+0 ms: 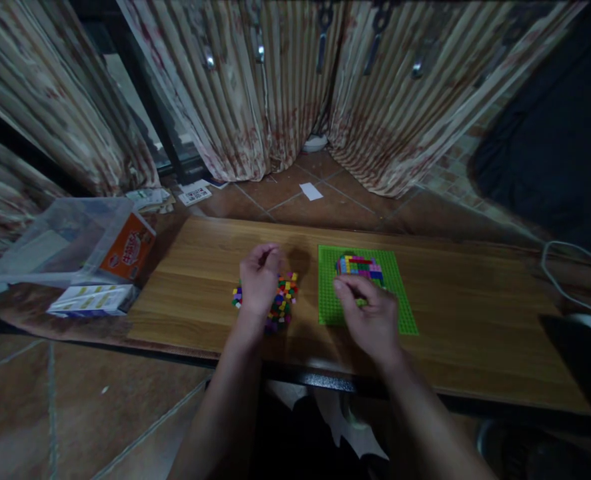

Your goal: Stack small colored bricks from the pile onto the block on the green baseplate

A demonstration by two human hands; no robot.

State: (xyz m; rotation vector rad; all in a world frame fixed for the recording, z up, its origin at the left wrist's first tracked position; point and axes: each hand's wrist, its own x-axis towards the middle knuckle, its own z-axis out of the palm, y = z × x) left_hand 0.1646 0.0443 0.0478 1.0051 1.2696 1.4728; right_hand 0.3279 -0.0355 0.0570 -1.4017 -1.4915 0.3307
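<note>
Green and mostly bare, the board on the counter bore one patch of bricks; a loose pile lay unplaced at left. The left hand curled over the pile, the right hand nearly closed by the patch; whether either held anything was unclear.

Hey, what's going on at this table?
A person is working with small toy bricks. Their left hand is over a pile of loose bricks, fingers curled. Their right hand is over a green baseplate, thumb and fingers close together, beside a multicoloured brick build on it. Whether either hand holds a brick, I can't tell.
</note>
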